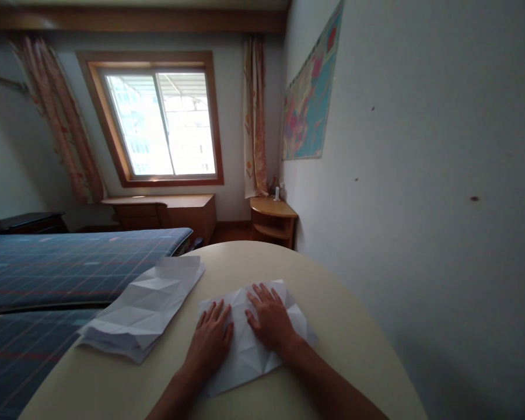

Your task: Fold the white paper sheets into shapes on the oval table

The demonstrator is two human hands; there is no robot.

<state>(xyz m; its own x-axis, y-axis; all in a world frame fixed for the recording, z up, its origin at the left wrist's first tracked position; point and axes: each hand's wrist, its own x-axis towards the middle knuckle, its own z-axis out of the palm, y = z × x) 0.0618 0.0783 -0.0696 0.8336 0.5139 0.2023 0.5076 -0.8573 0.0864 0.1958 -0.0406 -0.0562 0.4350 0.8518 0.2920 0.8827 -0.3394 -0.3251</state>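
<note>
A creased white sheet of paper lies on the round cream table in front of me, its surface marked with many fold lines. My left hand rests flat on the paper's left part, fingers stretched forward. On the upper right part, my right hand lies palm down with its fingers spread. Both hands touch the paper without gripping it, and they cover some of its creases. To the left is a stack of similar creased white papers, apart from my hands.
Beyond the table's left edge is a mattress with a blue plaid cover. A wall runs close along the right side. Farther back are a small corner shelf, a low wooden cabinet and a window.
</note>
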